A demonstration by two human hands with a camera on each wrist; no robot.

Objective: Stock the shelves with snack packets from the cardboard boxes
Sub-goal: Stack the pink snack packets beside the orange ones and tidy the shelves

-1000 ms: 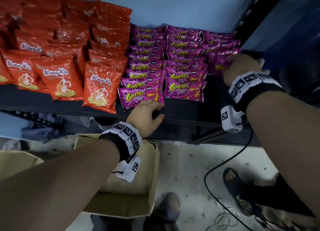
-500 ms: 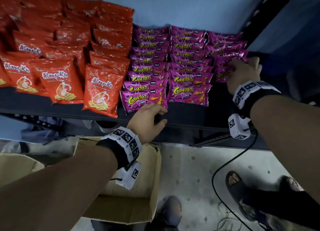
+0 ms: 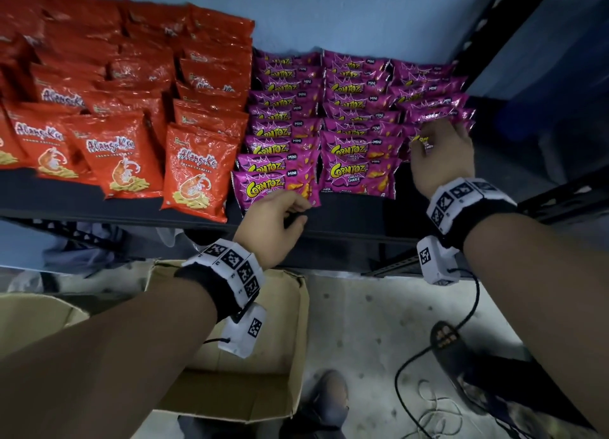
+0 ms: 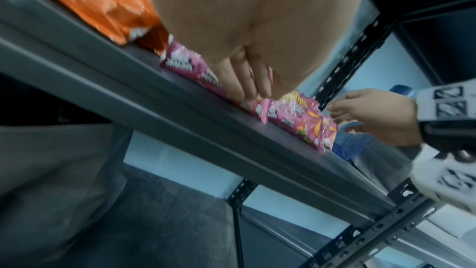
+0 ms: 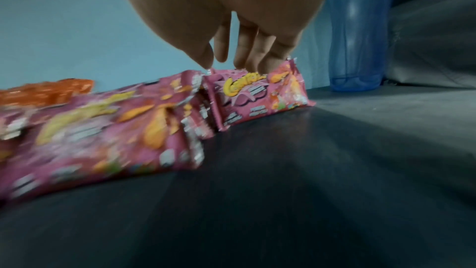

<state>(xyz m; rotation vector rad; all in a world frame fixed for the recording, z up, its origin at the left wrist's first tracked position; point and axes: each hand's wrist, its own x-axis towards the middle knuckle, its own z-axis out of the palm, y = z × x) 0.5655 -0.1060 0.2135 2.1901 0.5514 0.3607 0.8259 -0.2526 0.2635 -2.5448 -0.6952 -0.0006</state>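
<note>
Left hand point(image 3: 275, 222): fingers together, pressing the front purple packet point(image 3: 273, 188) at the shelf point(image 3: 346, 214) edge.
Right hand point(image 3: 440, 155): fingertips pinching the top of the rightmost packet point(image 5: 257, 97); bare shelf in front.

Pale blue wall point(image 3: 346, 13), speckled concrete floor point(image 3: 369, 316)

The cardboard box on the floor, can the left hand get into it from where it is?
Probably yes. The left hand rests at the shelf's front edge, directly above the open cardboard box, and nothing visible lies between them.
</note>
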